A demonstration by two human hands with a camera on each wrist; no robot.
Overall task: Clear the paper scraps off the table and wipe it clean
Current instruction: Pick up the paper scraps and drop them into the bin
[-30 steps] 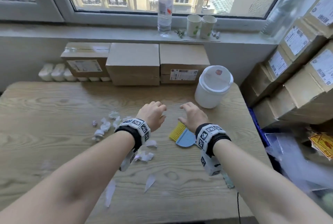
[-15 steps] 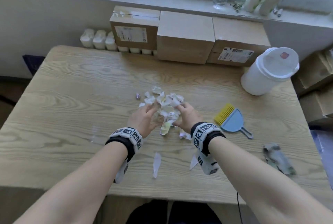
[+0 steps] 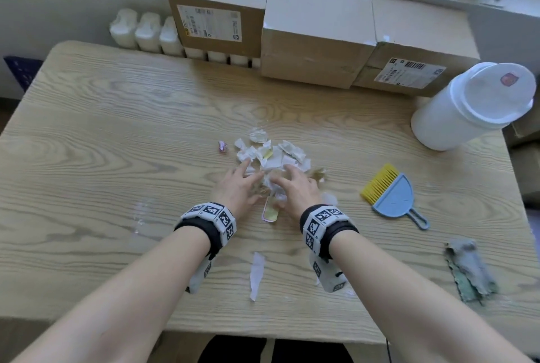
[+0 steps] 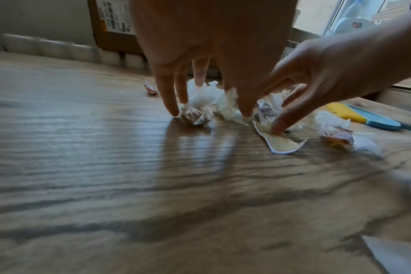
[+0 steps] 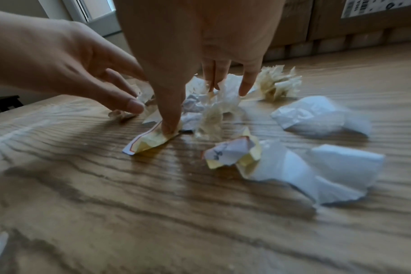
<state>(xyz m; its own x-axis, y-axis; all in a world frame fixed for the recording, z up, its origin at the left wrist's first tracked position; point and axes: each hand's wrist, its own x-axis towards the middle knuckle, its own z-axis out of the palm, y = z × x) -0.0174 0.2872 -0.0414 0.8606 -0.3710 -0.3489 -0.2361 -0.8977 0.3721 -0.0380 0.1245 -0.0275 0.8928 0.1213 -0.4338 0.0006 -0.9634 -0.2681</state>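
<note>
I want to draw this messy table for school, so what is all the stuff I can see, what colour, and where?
paper scraps: a pile, mostly white and pale yellow, table middle
long scrap: one, white, near edge
small wrapper: one, pinkish, left of the pile
table: one, light wood
brush: one, yellow bristles, lying on the dustpan
dustpan: one, blue, right of the pile
rag: one, grey-green, near right corner
bucket: one, white, lidded, far right corner
boxes: three, brown cardboard, behind the table
left hand: fingers spread, touching the pile
right hand: fingers spread, thumb pressing a yellow scrap
</note>
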